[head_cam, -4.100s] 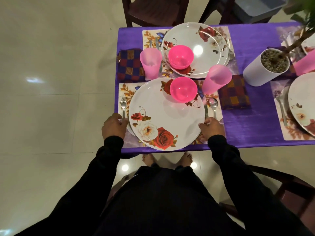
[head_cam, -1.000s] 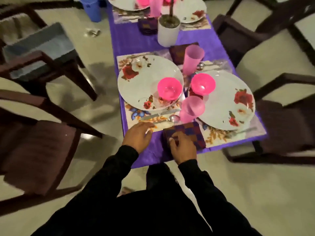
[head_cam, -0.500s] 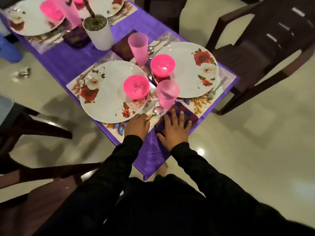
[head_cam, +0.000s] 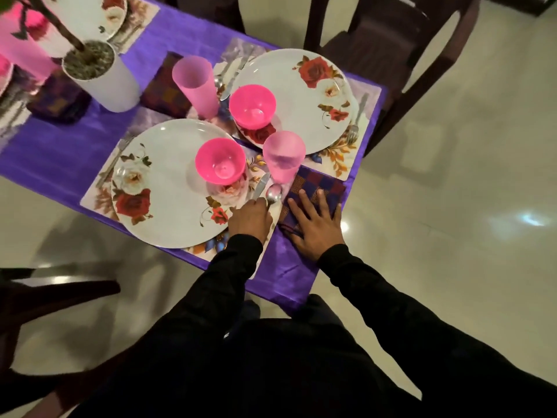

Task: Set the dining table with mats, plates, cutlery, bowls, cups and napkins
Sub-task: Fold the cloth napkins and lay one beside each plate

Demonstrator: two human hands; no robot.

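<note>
Pressing still, right hand [head_cam: 313, 227] flat on napkin [head_cam: 319, 188], left hand [head_cam: 251, 218] perhaps nearer spoon [head_cam: 273, 193]

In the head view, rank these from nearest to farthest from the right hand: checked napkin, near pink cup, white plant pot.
1. checked napkin: under the right hand, at the table corner.
2. near pink cup: just beyond the napkin.
3. white plant pot: far left, mid-table.

Purple-clothed table [head_cam: 69, 152], floral mats [head_cam: 337, 164], checked napkins [head_cam: 319, 184], white plant pot [head_cam: 105, 82]

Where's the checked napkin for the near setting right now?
The napkin lies at the table's near corner, under the right hand, beside the spoon.
</note>
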